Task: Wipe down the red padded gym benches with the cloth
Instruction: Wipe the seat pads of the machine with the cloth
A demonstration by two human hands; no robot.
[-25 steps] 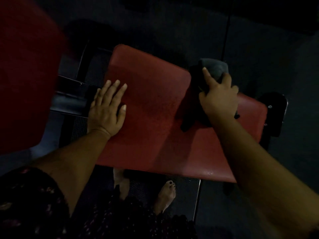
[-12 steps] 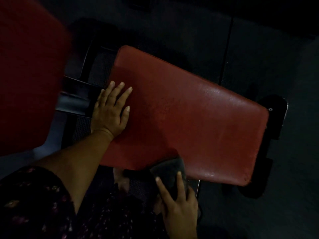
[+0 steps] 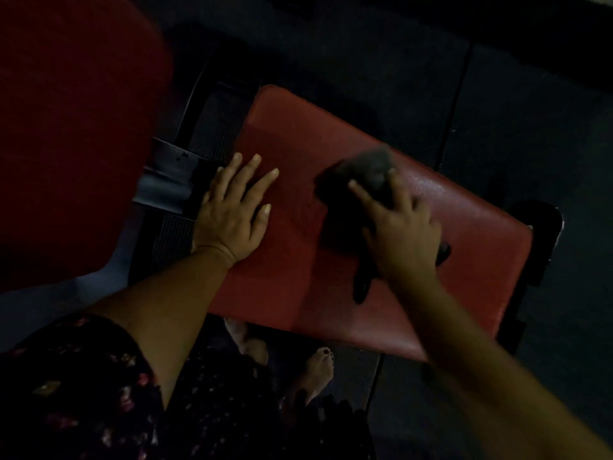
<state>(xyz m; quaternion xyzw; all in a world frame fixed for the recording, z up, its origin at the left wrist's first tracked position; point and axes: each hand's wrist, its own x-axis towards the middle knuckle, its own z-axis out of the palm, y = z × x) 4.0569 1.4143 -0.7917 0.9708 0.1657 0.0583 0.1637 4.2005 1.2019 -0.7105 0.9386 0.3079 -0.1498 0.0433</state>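
Your left hand is flat, palm down, fingers straight and a bit spread with the thumb out toward the right, and the forearm runs back down toward your body at the lower left. Your right hand is out further to the right, knuckles up, fingers pressed forward and a little blurry, with that arm coming in long from the bottom right corner. Both arms are bare.

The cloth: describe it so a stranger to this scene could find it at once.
Start at the red padded bench that runs across the middle of the view. On its far half the right hand presses a crumpled cloth against the pad. It is the only dark grey, soft thing on the red surface; the left hand, flat near the other end, holds nothing.
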